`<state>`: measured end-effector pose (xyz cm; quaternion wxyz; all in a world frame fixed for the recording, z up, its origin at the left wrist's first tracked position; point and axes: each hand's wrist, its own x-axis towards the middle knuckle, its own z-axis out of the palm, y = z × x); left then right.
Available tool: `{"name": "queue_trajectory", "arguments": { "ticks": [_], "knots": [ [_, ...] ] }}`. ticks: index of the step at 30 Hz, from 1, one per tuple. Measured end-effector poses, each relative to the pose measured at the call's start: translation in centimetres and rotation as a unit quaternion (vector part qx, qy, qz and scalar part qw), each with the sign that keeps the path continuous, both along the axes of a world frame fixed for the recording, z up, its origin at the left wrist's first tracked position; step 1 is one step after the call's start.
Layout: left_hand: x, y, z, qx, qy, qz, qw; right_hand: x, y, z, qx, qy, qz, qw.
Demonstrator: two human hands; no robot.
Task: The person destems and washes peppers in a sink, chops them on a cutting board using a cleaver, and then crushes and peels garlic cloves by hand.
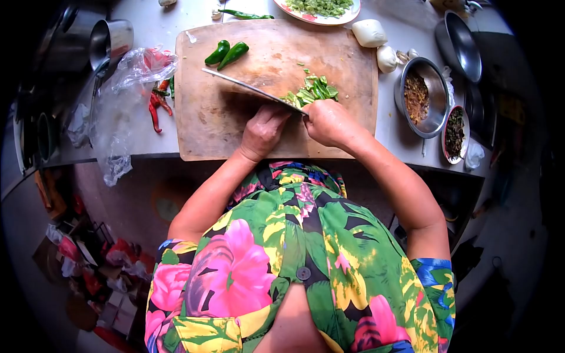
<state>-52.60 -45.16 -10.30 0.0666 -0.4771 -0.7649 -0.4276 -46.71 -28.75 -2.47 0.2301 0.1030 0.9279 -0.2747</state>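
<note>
My right hand [325, 122] is closed round the handle of a knife [247, 87], whose blade points to the upper left across the wooden board [203, 126]. My left hand [264, 130] is beside the blade near the board's front edge, fingers bent and pressed together; what lies under them is hidden. Cut green pepper pieces [318, 88] lie on the board just beyond the knife's handle end. Two green pepper pieces [226, 53] rest at the board's upper left.
Left of the board are a plastic bag [120, 100] and red chillies [155, 109]. Behind it stands a plate of chopped greens [321, 17]. To the right are a white radish-like piece [369, 33], a metal bowl [426, 97] and a small dish [456, 134].
</note>
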Motion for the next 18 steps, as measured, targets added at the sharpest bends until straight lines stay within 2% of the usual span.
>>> {"name": "queue_trajectory", "arguments": {
  "ticks": [1, 3, 4, 7, 11, 18],
  "knots": [
    [0.0, 0.1, 0.0, 0.001, 0.002, 0.000, 1.000, 0.2, 0.3, -0.1, 0.001, 0.002, 0.000, 1.000],
    [-0.1, 0.2, 0.2, -0.006, 0.001, -0.024, 1.000, 0.7, 0.9, -0.2, -0.075, 0.050, -0.056, 0.994],
    [-0.1, 0.5, 0.3, -0.014, 0.007, -0.022, 1.000, 0.9, 1.3, -0.2, -0.112, 0.044, -0.080, 0.989],
    [0.0, 1.1, 0.5, -0.011, 0.012, -0.013, 1.000, 1.3, 1.4, 0.8, -0.114, -0.008, -0.126, 0.986],
    [0.0, 1.0, 0.2, -0.002, 0.027, -0.006, 1.000, 2.2, 1.8, 2.6, -0.076, -0.002, -0.056, 0.995],
    [-0.1, 0.8, -0.3, -0.004, 0.027, -0.007, 1.000, 1.9, 2.5, 2.0, -0.081, -0.033, -0.029, 0.996]
  ]
}}
